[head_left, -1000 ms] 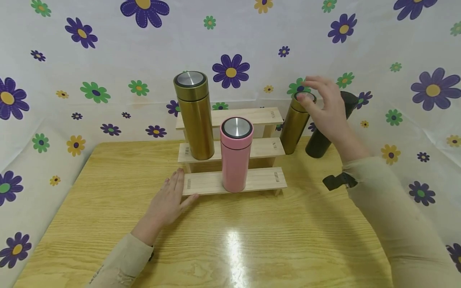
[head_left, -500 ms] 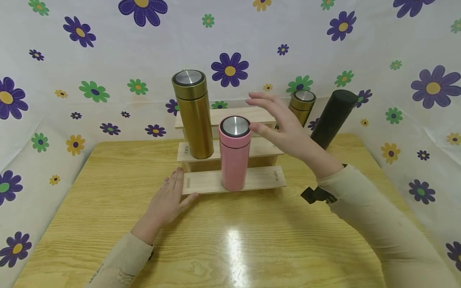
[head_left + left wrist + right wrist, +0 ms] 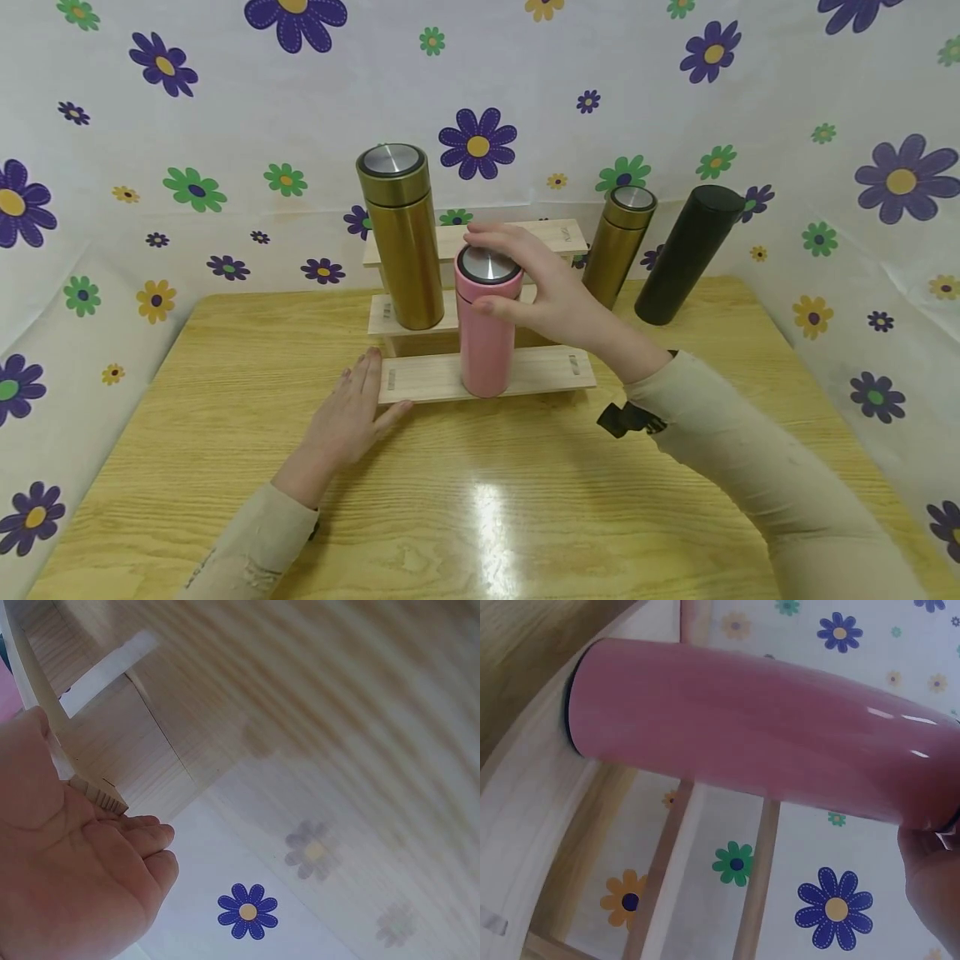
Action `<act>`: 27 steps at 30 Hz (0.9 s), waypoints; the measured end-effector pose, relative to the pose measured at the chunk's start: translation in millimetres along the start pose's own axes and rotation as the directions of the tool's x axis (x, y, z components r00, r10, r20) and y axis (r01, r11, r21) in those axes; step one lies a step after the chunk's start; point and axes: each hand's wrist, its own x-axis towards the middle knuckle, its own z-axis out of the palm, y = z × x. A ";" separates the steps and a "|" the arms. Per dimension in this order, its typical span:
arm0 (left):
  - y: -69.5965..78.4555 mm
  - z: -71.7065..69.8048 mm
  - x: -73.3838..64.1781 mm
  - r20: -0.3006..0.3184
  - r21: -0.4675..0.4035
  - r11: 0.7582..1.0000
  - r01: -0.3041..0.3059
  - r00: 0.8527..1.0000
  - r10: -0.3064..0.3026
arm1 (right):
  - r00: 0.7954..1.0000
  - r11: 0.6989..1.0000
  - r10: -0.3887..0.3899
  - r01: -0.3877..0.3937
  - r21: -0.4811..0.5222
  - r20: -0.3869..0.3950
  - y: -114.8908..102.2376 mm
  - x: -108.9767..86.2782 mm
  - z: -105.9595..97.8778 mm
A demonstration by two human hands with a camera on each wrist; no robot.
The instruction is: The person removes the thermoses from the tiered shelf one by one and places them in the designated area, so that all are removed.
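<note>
A pink thermos flask [image 3: 487,342] with a silver-topped lid stands upright on the lowest step of a wooden step rack [image 3: 420,379]. My right hand [image 3: 558,296] grips it near the top, thumb across the front and fingers reaching behind the lid. In the right wrist view, part of that hand [image 3: 934,889] meets the lid end of the pink flask [image 3: 742,727]. My left hand [image 3: 341,421] rests with straight fingers against the left end of the lowest step, thumb along its front edge. The left wrist view has the palm [image 3: 82,877] at the board's end.
A tall gold flask [image 3: 408,258] stands on the middle step at the left. Right of the rack, a smaller gold flask [image 3: 617,250] and a black flask [image 3: 686,258] stand on the wooden table [image 3: 420,508]. A flowered cloth [image 3: 300,108] hangs behind.
My right hand has moved left and down from above the smaller gold flask to the pink thermos flask and taken hold of its top. The left hand has stayed in place.
</note>
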 end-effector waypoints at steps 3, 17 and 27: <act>-0.1 -0.2 0.0 0.006 -0.006 1.000 0.002 1.000 -0.002 | 1.000 1.000 0.013 -0.013 0.007 -0.024 0.4 -0.5 3.9; 0.5 -0.9 0.2 0.007 -0.002 1.000 -0.003 1.000 0.003 | 0.989 0.990 0.000 0.021 0.141 -0.148 1.3 -1.6 11.9; 1.1 -1.4 -1.0 0.011 -0.010 1.000 0.003 1.000 -0.003 | 0.977 0.984 0.005 0.033 0.175 -0.213 -7.8 -6.7 10.0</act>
